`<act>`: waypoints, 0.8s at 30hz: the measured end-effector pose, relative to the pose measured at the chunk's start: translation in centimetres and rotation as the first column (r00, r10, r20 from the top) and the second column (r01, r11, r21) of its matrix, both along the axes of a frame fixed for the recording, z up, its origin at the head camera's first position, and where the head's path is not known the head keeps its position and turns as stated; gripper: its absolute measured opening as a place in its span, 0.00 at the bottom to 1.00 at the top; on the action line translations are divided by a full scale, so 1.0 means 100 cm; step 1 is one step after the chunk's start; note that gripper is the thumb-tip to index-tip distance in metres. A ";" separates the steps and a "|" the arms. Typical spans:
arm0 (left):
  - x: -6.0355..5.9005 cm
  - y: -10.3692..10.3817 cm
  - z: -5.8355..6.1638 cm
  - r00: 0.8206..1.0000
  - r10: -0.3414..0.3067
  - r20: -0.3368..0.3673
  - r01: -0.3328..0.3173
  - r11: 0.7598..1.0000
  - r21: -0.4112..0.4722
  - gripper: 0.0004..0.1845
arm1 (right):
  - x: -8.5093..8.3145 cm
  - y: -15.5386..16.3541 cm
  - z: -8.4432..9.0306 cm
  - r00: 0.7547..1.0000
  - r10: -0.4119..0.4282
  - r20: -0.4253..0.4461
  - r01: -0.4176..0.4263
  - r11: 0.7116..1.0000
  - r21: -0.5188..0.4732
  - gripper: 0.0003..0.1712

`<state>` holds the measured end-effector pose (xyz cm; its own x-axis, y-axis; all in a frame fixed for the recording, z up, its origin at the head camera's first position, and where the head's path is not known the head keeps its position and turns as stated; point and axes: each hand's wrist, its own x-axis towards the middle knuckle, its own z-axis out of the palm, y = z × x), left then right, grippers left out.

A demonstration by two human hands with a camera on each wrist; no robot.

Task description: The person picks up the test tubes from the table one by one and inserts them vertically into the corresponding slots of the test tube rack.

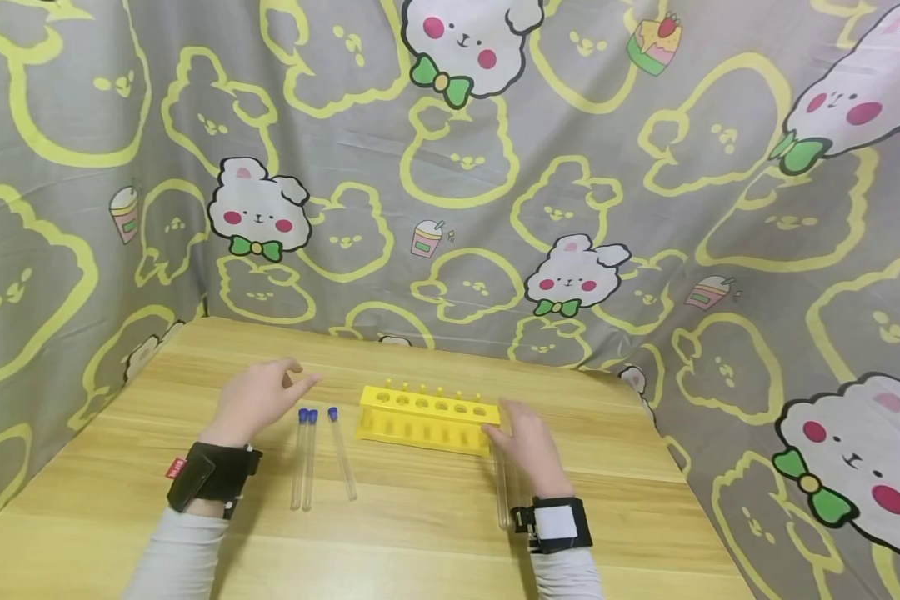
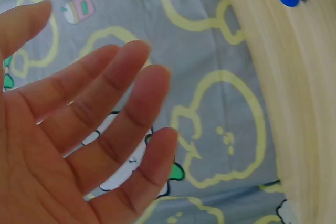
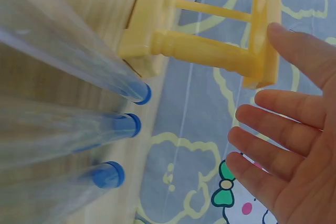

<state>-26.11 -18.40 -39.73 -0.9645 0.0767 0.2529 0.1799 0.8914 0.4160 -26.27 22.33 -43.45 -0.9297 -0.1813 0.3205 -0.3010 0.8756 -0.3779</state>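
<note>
A yellow plastic test tube rack (image 1: pixel 429 407) stands on the table, with a row of round holes and several short pegs along its back. My right hand (image 1: pixel 531 450) is at the rack's right end, fingers straight and thumb tip at its top edge in the right wrist view. Beneath that hand lie three clear test tubes (image 3: pixel 79 135) with blue caps, partly hidden in the head view. To the rack's left, three more blue-capped test tubes (image 1: pixel 342 458) lie on the table, two of them side by side. My left hand (image 1: pixel 257 398) hovers over their capped ends, fingers relaxed, holding nothing.
The wood-grain table (image 1: pixel 405 542) carries the rack and tubes. A grey curtain (image 1: pixel 375 150) printed with yellow outlines and white cartoon animals encloses its back and both sides.
</note>
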 end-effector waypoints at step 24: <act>-0.011 -0.003 -0.045 0.922 0.077 0.380 -0.122 0.988 0.096 0.22 | -0.002 -0.004 -0.005 1.000 -0.002 -0.029 0.003 1.000 0.020 0.30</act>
<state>-27.20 -18.69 -44.18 -0.9914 -0.0326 -0.1264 -0.0960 0.8382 0.5368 -26.52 21.94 -43.99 -0.9207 -0.1854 0.3434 -0.3092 0.8835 -0.3518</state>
